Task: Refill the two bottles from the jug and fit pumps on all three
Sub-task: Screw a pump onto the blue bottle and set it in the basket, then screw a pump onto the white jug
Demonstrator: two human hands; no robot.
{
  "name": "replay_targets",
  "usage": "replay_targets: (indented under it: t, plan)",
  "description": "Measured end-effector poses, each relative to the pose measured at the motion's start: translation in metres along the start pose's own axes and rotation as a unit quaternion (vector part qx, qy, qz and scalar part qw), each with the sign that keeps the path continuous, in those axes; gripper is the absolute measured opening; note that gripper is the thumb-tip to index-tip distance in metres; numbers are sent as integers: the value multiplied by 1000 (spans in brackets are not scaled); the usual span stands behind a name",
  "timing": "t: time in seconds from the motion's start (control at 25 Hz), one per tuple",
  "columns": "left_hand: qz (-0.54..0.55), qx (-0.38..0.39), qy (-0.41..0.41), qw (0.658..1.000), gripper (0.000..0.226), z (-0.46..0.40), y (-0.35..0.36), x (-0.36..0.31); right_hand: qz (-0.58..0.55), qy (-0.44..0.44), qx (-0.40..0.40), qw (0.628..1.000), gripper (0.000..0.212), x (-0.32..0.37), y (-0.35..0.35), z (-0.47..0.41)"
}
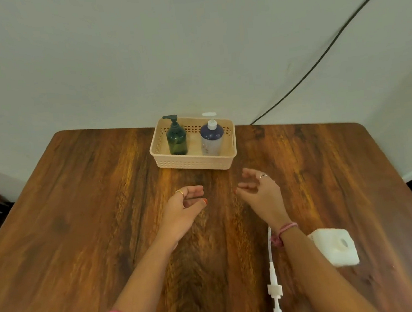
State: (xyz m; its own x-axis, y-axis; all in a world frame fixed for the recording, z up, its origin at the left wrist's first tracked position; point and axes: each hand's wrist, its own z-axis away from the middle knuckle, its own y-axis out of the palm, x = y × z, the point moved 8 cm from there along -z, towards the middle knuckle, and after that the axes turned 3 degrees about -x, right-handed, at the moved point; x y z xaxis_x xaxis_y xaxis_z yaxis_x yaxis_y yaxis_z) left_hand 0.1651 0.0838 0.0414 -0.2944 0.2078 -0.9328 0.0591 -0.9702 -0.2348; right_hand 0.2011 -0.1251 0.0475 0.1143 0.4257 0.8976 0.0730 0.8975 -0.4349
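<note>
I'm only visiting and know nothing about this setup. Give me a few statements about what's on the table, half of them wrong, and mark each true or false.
1. Two bottles stand upright in the basket. True: the green bottle is on the left and the blue bottle on the right.
2. The left hand grips the green bottle. False: it hovers over the table, holding nothing.
3. A loose pump lies on the table. True.
4. The jug sits inside the basket. False: it is on the table by the right forearm.
5. The right hand holds nothing. True.
</note>
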Motion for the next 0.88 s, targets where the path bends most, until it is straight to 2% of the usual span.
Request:
replay_targets:
  t: [0.12, 0.2, 0.28, 0.36, 0.44, 0.52, 0.72, 0.8, 0.88]
  plan:
    - [-8, 12, -3, 1000, 27, 24, 14, 7, 38, -4, 33, 999, 41, -23, -15, 51]
    - [-12, 17, -4, 1000, 26, 39, 24, 12, 110, -31, 57, 992, 32, -38, -26, 82]
    - [-18, 27, -6, 999, 26, 52, 33, 17, 203, -80, 109, 970, 29, -55, -30, 106]
    - [-16, 36, -9, 999, 26, 63, 43, 22, 325, -138, 216, 911, 35, -78, -23, 129]
    - [-13, 37, -10, 999, 26, 70, 50, 26, 427, -181, 312, 829, 47, -103, -16, 151]
    - [-15, 36, -11, 999, 27, 76, 57, 28, 460, -195, 350, 793, 56, -113, -15, 166]
    - [-32, 42, -10, 999, 29, 86, 75, 30, 476, -222, 350, 776, 57, -123, -4, 177]
    - [-42, 44, -3, 998, 29, 87, 81, 27, 452, -219, 344, 793, 55, -121, -8, 172]
    - [-46, 45, 6, 998, 29, 86, 86, 21, 397, -219, 325, 830, 46, -106, -18, 165]
